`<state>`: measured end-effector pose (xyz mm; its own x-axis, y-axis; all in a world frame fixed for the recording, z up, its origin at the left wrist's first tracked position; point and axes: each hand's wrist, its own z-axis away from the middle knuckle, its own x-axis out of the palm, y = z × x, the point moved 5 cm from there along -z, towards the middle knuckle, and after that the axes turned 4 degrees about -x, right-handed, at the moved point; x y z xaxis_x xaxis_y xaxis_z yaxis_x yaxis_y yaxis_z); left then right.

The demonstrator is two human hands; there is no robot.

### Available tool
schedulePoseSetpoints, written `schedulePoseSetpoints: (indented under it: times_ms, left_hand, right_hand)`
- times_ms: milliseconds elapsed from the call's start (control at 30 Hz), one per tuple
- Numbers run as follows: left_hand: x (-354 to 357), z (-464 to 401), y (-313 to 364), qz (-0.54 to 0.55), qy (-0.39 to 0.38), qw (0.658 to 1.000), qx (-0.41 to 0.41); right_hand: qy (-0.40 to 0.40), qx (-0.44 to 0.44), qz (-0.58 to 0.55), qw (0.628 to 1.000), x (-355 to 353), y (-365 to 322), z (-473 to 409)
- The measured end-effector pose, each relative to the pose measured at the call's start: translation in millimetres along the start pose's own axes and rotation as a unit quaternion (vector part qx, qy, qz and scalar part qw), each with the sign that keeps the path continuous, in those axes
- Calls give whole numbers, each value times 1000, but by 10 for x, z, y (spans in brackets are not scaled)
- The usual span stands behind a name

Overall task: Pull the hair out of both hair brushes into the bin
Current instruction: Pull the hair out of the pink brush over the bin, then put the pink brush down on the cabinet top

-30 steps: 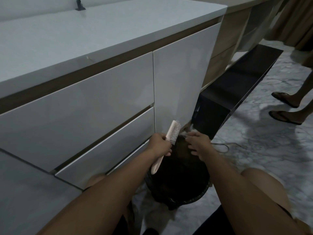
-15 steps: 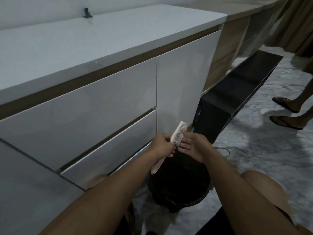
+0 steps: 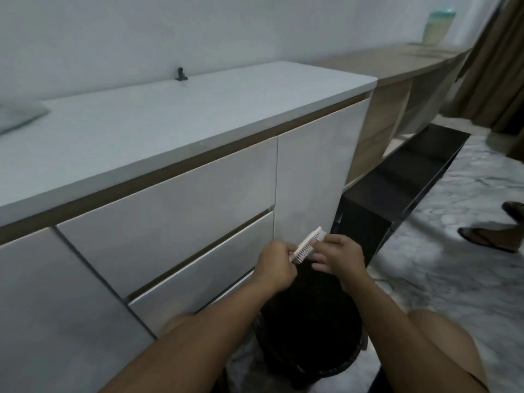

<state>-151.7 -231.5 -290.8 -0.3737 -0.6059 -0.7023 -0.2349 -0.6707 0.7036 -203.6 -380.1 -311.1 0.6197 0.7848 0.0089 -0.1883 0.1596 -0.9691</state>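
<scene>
A pale pink hair brush (image 3: 307,243) with white bristles is held over a black bin (image 3: 312,336) on the floor. My left hand (image 3: 276,266) grips the brush by its handle, head pointing up and to the right. My right hand (image 3: 341,258) rests its fingers on the bristle side near the brush tip. Whether any hair is pinched between those fingers is too small to tell. The bin is lined with a dark bag and its inside is dark. Only one brush is in view.
A white cabinet (image 3: 170,211) with drawers stands close on the left, a small black hook (image 3: 181,74) on its top. A black bench (image 3: 402,182) sits behind the bin. Another person's sandalled feet (image 3: 487,236) stand on the marble floor at right.
The view has tilted up. My right hand has come up from the bin onto the bristles near the brush tip. The left hand keeps its hold on the handle.
</scene>
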Motion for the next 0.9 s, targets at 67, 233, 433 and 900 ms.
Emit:
schedulePoseSetpoints:
  times_ms: [67,233,433,900]
  left_hand:
    - [-138,26,57,-20,16,999,19]
    - [-700,63,255,-40,59,995,63]
    - [-1651,121,710,18,136,985,104]
    - [-3499,291,525,194,262,944,55]
  right_hand:
    - [64,-33,31,997,-76,-121,-10]
    - [137,-87,28,986,-55,-572,7]
    - [-21,-196,-68,978,575,-1651,289]
    - [-187,-334,8,924,2273,-3133,645]
